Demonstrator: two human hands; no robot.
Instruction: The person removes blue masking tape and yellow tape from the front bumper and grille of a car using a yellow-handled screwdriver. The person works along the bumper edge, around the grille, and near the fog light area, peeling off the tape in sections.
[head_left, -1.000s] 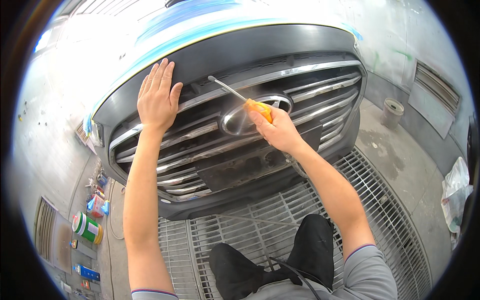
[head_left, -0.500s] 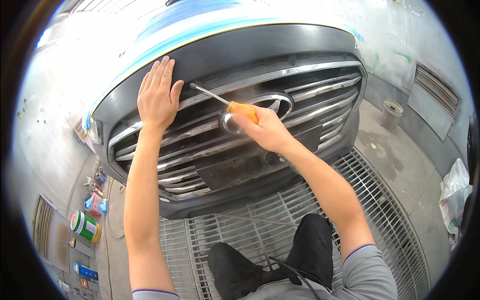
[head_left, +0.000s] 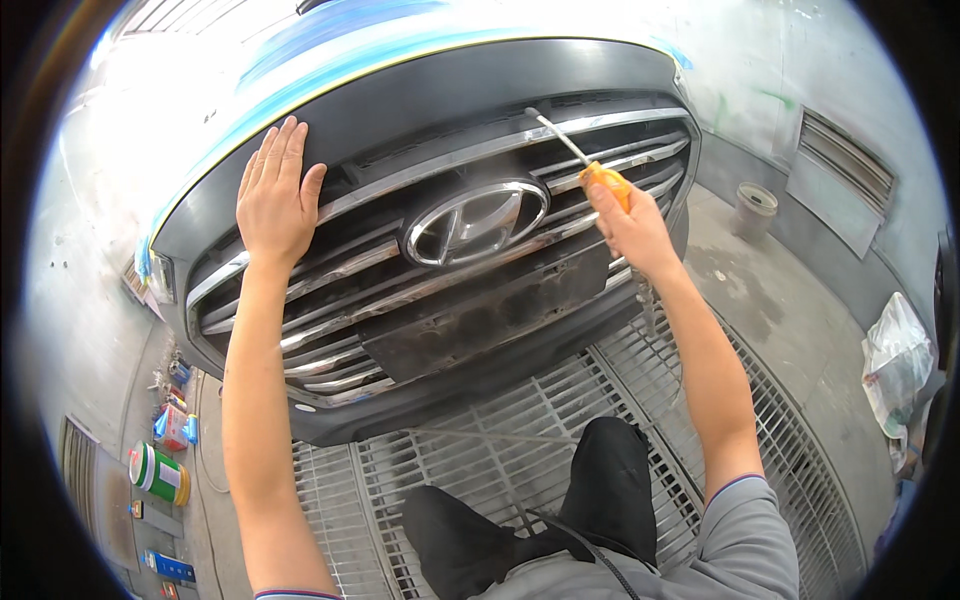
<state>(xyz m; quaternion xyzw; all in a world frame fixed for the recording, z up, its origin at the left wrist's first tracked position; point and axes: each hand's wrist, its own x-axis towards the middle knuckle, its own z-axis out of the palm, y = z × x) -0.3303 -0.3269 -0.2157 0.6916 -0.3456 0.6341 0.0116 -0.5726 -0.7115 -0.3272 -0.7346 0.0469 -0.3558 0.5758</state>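
Note:
A dark grey car bumper [head_left: 390, 110] with a chrome-slatted grille [head_left: 340, 290] stands before me. An oval chrome emblem [head_left: 476, 224] sits in the grille's middle. My left hand [head_left: 275, 200] lies flat on the bumper at the upper left, fingers stretched out. My right hand [head_left: 632, 225] is closed around the orange handle of a screwdriver [head_left: 572, 146]. Its metal shaft points up and left, and the tip meets the dark slot along the grille's upper edge, right of the emblem. Whether the tip is inside the slot, I cannot tell.
Blue-and-white masking film [head_left: 330, 45] covers the car above the bumper. Below lies a metal floor grating [head_left: 480, 470]. Paint cans and a green-white bucket [head_left: 157, 473] stand at left. A grey bucket [head_left: 756, 208] and a clear plastic bag [head_left: 897, 362] are at right.
My right hand has moved the screwdriver rightward along the grille's upper edge, from left of the emblem to right of it, uncovering the emblem. My left hand stays flat on the bumper.

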